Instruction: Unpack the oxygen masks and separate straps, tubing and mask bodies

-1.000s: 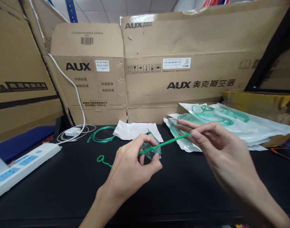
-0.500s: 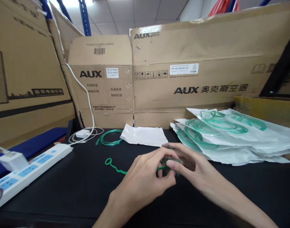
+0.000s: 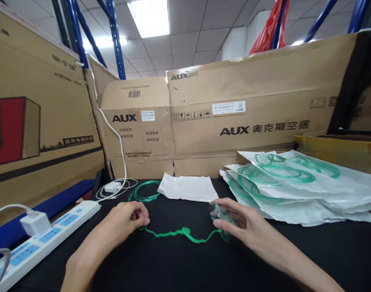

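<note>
Cardboard cartons are standing as a wall behind the black counter, under blue shelving posts and a lit ceiling panel. Over the counter's middle, a green elastic strap is now hanging stretched out in a slack, wavy line, where half a second ago it was bunched between hands pressed close together. The two hands have drawn apart since then, and the view has tipped upward, showing more ceiling.

At the strap's right end, a small clear mask is sitting in the right hand, whose fingers are curling narrowly around it with the thumb pressing its near side. The left hand is closing to a pinch on the strap's other end, fingertips bunched tight, just above the counter.

Behind the strap, an opened white pouch is lying flat, with a coil of green tubing just beside it to the left. A stack of sealed packets with green contents is resting to the right, near the right hand. A white power strip with a plugged-in charger is lying at the left edge.
</note>
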`<state>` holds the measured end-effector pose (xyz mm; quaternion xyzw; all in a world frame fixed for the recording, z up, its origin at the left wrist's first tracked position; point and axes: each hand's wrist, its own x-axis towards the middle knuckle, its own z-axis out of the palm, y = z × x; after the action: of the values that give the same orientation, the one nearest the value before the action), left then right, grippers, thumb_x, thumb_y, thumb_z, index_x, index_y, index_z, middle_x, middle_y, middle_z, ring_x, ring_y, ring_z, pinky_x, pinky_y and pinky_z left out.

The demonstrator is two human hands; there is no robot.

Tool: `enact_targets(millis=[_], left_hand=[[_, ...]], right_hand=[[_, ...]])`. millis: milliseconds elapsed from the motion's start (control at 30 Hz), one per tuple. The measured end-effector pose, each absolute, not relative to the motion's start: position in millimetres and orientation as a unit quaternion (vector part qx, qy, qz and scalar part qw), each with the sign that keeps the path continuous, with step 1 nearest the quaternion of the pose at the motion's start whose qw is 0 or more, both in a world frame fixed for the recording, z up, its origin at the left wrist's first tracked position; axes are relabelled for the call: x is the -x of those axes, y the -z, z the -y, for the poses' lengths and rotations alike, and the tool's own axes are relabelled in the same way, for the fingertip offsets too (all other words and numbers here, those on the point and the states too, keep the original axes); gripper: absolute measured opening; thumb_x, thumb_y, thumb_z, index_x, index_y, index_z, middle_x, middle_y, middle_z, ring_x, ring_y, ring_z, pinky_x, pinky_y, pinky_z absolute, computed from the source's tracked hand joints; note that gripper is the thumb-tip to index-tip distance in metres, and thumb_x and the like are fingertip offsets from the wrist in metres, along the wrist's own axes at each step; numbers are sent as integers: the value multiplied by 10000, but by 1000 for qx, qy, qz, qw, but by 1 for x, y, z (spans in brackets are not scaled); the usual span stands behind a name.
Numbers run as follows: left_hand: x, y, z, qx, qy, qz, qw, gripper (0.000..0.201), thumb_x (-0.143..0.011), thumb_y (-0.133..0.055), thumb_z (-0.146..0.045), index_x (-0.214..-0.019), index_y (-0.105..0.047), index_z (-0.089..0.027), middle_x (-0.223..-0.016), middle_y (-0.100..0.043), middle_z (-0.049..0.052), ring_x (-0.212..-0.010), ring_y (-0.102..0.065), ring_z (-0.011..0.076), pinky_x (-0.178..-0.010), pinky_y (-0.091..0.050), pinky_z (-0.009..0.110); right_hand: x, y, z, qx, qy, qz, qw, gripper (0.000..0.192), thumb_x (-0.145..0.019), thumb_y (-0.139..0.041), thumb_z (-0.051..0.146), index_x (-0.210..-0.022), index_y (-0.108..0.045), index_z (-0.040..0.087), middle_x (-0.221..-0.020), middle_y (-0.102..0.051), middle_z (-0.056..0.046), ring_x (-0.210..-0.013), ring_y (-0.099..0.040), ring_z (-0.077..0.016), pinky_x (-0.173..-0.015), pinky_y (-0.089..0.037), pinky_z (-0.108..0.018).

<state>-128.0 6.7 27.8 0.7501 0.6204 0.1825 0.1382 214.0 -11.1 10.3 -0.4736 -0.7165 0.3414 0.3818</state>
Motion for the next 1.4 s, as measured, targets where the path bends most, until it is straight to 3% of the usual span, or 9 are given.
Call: enact_targets(millis=[267,533,700,800,900,1067,1200,1400], left_hand=[[152,-2,-21,-727,-145,-639,205,223,-729,-706,-402,-855,-736,-221,-818,-713,8,-767,-651,205,-642,-408,239],[129,-20,-9,-783,-148,-550,250,152,-827,-643,-320,-797,-743,-210,-863,-681,3,-758,-571,173,-679,-406,246],[123,-50,18,-819,-222,-383,365,147,-832,-743,-342,-769,-702,-216,-852,-604,-11,-776,-526,152,-715,-416,240],[127,-54,24,-783,-336,-315,417,182,-793,-789,-340,-720,-682,-212,-820,-622,-3,-778,-549,157,-718,-435,245],[120,-50,21,-710,-431,-326,451,186,-796,-795,-357,-756,-687,-211,-762,-668,3,-719,-569,149,-648,-446,231],[82,-47,16,-689,-427,-349,471,150,-857,-759,-336,-912,-748,-197,-803,-746,25,-724,-625,140,-700,-494,236],[50,-45,16,-696,-408,-355,472,197,-880,-737,-351,-1015,-784,-215,-920,-762,32,-836,-661,155,-798,-513,254],[28,-41,17,-701,-438,-358,434,229,-881,-728,-427,-965,-789,-223,-863,-724,11,-802,-627,149,-732,-496,234]], right_hand=[[-216,-12,12,468,-325,723,391,445,-853,-695,543,-1202,-646,272,-1072,-696,-52,-1054,-651,-286,-981,-520,-457],[-216,-13,11,481,-291,731,386,410,-864,-680,529,-1174,-660,261,-1072,-717,-58,-1022,-667,-285,-932,-530,-446],[-227,-10,1,556,-175,714,389,421,-831,-667,526,-1156,-683,259,-1171,-727,-97,-1114,-646,-359,-986,-472,-531],[-233,-10,-2,569,-151,706,394,451,-829,-666,513,-1189,-678,243,-1207,-714,-125,-1202,-605,-387,-1047,-422,-575],[-229,-14,3,533,-218,706,413,501,-838,-691,521,-1241,-649,227,-1178,-716,-123,-1152,-636,-350,-1029,-461,-549],[-212,-25,19,403,-393,685,463,413,-825,-755,473,-1158,-687,237,-1164,-719,-69,-1147,-650,-275,-1018,-508,-446],[-202,-31,26,367,-426,668,489,415,-798,-789,463,-1145,-689,258,-1187,-721,-68,-1186,-635,-277,-1041,-501,-467],[-196,-34,33,332,-462,649,504,424,-805,-798,452,-1161,-672,257,-1253,-700,-77,-1220,-627,-270,-1087,-476,-459]])
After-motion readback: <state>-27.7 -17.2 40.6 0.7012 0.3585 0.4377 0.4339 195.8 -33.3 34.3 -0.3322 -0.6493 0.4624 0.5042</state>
